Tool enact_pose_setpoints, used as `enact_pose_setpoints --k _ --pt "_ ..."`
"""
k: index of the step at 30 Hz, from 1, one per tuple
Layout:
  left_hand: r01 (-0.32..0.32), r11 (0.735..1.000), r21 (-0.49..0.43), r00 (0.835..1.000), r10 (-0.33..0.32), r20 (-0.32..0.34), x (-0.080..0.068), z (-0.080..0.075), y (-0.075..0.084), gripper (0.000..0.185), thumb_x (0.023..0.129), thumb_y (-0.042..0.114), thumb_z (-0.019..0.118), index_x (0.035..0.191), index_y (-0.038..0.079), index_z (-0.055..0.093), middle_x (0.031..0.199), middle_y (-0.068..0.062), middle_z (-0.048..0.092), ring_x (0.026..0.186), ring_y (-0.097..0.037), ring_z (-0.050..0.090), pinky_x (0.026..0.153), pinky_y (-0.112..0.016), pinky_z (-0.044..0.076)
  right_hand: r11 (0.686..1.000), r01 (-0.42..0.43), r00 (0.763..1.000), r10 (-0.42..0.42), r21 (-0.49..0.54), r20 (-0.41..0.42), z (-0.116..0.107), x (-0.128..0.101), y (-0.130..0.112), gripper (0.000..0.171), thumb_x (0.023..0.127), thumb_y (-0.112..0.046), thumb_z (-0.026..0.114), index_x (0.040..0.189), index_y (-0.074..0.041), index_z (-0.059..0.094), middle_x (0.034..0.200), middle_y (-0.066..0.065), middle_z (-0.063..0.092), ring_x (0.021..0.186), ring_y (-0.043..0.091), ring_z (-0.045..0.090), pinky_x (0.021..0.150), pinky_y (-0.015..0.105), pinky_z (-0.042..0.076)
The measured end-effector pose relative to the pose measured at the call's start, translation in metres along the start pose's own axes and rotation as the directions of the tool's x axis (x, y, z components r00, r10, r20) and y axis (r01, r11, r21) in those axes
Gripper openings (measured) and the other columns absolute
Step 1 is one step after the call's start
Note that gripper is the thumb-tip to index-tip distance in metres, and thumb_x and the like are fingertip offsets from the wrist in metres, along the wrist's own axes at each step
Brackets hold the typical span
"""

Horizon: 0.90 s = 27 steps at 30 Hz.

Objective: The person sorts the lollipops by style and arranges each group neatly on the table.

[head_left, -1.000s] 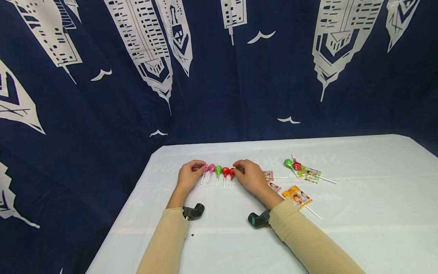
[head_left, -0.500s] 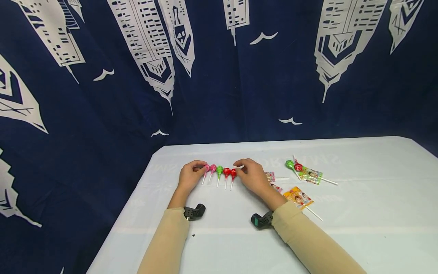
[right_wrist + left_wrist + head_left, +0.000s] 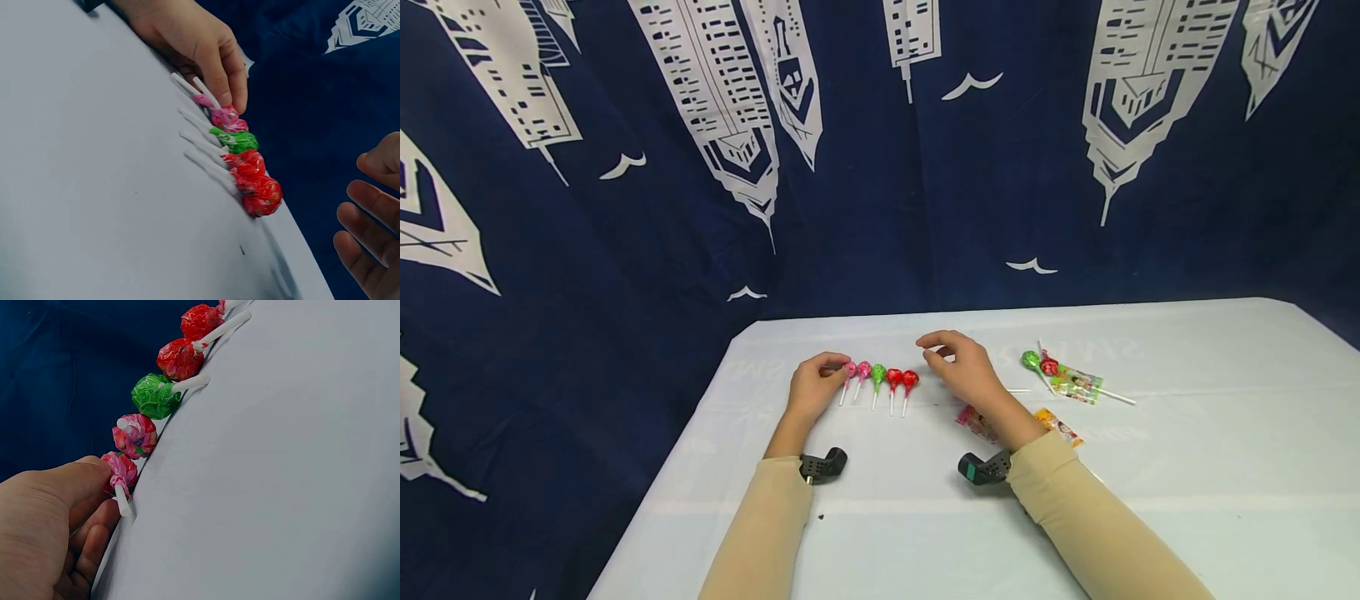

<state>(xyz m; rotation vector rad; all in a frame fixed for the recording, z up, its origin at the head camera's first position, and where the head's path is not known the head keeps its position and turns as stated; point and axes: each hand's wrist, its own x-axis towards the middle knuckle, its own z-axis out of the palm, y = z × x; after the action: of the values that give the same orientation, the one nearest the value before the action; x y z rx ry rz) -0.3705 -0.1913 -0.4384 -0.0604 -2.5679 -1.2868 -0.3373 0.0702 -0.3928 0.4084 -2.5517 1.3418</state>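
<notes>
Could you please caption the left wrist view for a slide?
Left hand touches the end pink wrapped lollipop in a five-lollipop row.

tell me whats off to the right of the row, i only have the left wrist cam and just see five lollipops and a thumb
Observer: In the head view more candy lies on the table, right of the right hand.
Operator: is the right hand holding anything
Observer: No, the right wrist view shows its fingers loose and apart, clear of the end red lollipop.
Operator: and the left hand
Observer: Its fingertips rest on the end pink lollipop; the left hand lies on the table.
</notes>
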Motion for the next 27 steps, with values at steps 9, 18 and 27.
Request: enact_pose_setpoints --k 9,18,27 --pt "0.006 1.000 0.000 1.000 -0.006 0.006 0.001 0.001 0.000 0.016 0.086 0.023 0.070 0.102 0.020 0.073 0.100 -0.002 0.072 0.087 -0.016 0.062 0.075 -0.029 0.047 0.998 -0.033 0.999 0.032 0.045 0.025 -0.025 0.004 0.002 0.024 0.094 -0.024 0.058 0.116 -0.020 0.066 0.125 0.004 0.064 0.112 0.026 0.059 0.084 0.040 0.051" --pt "0.019 1.000 -0.001 1.000 -0.019 0.006 0.001 0.001 0.000 0.016 0.087 0.024 0.071 0.102 0.020 0.074 0.101 -0.002 0.072 0.086 -0.017 0.061 0.075 -0.028 0.047 0.996 -0.072 0.997 0.071 0.060 0.025 -0.049 0.006 0.011 0.027 0.095 -0.025 0.058 0.120 -0.017 0.064 0.126 0.005 0.063 0.115 0.028 0.057 0.091 0.045 0.047" --pt "-0.001 1.000 0.000 1.000 0.001 0.002 0.000 0.001 0.001 0.016 0.086 0.023 0.071 0.101 0.019 0.073 0.100 -0.002 0.072 0.083 -0.014 0.061 0.072 -0.025 0.046 0.991 -0.129 0.991 0.128 0.040 0.025 -0.068 0.007 0.025 0.031 0.095 -0.029 0.058 0.124 -0.018 0.061 0.129 0.007 0.061 0.119 0.029 0.054 0.095 0.047 0.044"
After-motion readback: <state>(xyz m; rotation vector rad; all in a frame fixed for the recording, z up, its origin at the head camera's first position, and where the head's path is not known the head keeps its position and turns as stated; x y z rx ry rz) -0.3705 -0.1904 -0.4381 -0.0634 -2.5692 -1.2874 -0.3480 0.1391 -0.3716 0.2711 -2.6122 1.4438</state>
